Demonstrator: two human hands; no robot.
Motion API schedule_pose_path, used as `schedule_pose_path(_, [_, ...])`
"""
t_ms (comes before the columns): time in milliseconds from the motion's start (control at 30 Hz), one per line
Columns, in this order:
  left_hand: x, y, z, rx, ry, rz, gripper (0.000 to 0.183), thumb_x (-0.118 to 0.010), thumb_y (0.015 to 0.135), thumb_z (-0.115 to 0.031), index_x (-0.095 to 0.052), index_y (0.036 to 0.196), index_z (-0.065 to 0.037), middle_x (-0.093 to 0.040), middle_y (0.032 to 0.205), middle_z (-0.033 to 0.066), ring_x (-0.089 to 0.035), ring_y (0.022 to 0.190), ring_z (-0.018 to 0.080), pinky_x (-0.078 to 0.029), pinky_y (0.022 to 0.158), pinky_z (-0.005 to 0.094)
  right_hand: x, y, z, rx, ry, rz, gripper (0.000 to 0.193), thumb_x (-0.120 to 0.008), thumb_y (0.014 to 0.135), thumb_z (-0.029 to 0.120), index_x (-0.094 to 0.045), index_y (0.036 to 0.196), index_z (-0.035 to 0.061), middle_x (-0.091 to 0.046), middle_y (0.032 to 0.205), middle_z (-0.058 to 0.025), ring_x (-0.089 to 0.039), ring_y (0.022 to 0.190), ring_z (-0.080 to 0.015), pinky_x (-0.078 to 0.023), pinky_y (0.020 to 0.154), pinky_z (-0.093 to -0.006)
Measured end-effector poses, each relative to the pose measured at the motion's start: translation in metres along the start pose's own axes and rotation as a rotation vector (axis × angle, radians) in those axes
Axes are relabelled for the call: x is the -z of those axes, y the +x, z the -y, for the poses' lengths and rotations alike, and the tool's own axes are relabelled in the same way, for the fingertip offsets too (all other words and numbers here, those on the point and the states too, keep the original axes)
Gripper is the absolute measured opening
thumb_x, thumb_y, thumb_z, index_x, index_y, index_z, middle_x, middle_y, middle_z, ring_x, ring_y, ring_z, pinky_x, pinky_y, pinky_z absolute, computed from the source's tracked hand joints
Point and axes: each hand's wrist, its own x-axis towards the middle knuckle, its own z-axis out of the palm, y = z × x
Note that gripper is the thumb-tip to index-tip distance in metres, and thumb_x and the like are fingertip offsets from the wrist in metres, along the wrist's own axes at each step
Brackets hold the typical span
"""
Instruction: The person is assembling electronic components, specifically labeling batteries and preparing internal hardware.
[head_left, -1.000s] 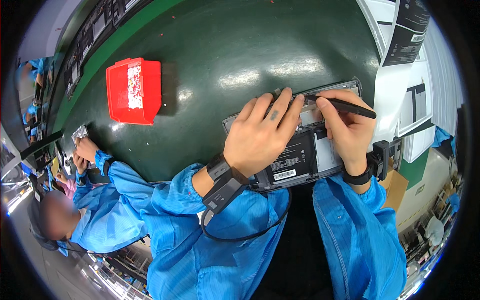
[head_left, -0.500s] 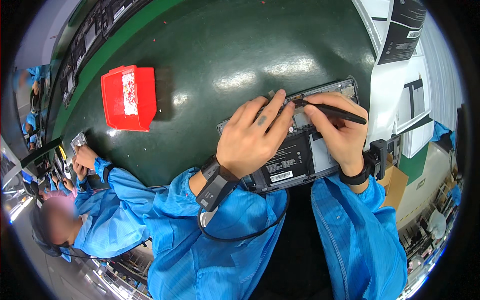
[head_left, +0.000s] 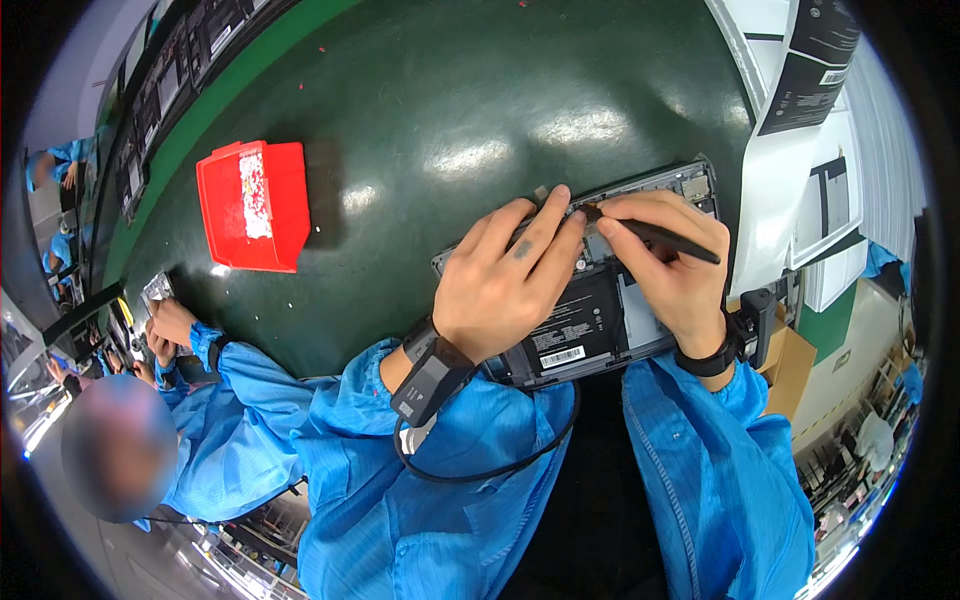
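An opened laptop chassis (head_left: 640,345) lies tilted on the table before me, with a black battery (head_left: 563,335) and circuit parts exposed. My left hand (head_left: 505,265) rests over its left part, palm down and fingers stretched out; the thumb is hidden. Between thumb and fingers, my right hand (head_left: 675,255) pinches slim black tweezers (head_left: 672,241). Their tip meets the board near the chassis's far edge, right beside my left fingertips. Exactly what the tip touches is too small to tell.
A red plastic bin (head_left: 275,205) stands on the green table (head_left: 420,90) at the left. Sheets with black labels (head_left: 800,95) and stacked white trays (head_left: 825,205) lie at the right. A cardboard box (head_left: 790,375) stands below them. A co-worker's hands (head_left: 170,325) work at far left.
My right hand has shifted slightly left, and the tweezers have tilted a little. My left hand stays nearly in place. The co-worker's head has moved slightly.
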Motion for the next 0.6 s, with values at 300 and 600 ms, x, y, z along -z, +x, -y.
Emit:
schedule_pose_path(300, [0.0006,-0.0007,0.0011,-0.012,-0.01,-0.024,0.033,-0.082,0.074,-0.006,-0.075,0.106,-0.002,-0.07,0.124,0.0123,-0.069,0.096,0.0266,-0.059,0.079,0.0355,0.0009,-0.002,0.0015,-0.007,-0.024,0.012,0.016,-0.078,0.083,-0.001,-0.077,0.099,-0.0006,-0.076,0.096,-0.0126,-0.072,0.079,-0.0159,-0.055,0.062,-0.024])
schedule_pose_path(600, [-0.0004,-0.001,0.0006,-0.009,-0.006,-0.018,0.033,-0.082,0.074,-0.006,-0.075,0.106,-0.003,-0.07,0.123,0.0125,-0.069,0.095,0.0267,-0.059,0.079,0.0358,-0.0007,0.0007,-0.0019,0.092,-0.053,0.003,0.016,-0.079,0.082,-0.001,-0.077,0.098,-0.0005,-0.075,0.096,-0.0124,-0.072,0.075,-0.0164,-0.055,0.061,-0.0247])
